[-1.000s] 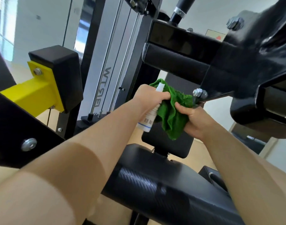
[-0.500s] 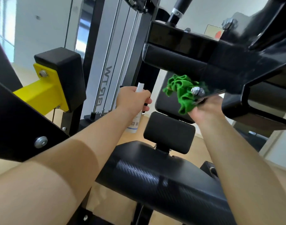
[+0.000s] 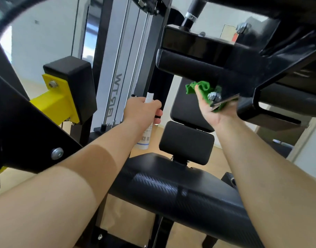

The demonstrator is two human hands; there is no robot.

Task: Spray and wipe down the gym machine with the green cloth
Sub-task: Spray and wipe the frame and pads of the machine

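Pale wall and light wooden floor behind a black gym machine, seen from low down.

Far left: slanted black steel plate with a silver bolt head set in it. Just beyond, yellow square steel beam, capped by a black boxy end block. Next along, tall grey upright panel with letters down its length and thin rods alongside.

Left hand in front of that panel, fingers curled tight round a white plastic spray bottle. White nozzle end sticking up above the knuckles, labelled body hanging below the hand.

Centre, low: long black padded seat with a woven-look cover. Above it, small black rectangular cushion on a short post. Up and right, thick black roller pad under a glossy black box section.

Green cloth bunched against the underside of the black steel bracket, beside a silver nut and just below the roller pad. Right hand palm-up beneath it, pressing cloth to metal. Thumb laid along the cloth's left edge; remaining fingers hidden behind cloth and bracket, so cannot tell whether curled or straight.

Both bare forearms reaching up from the bottom edge.
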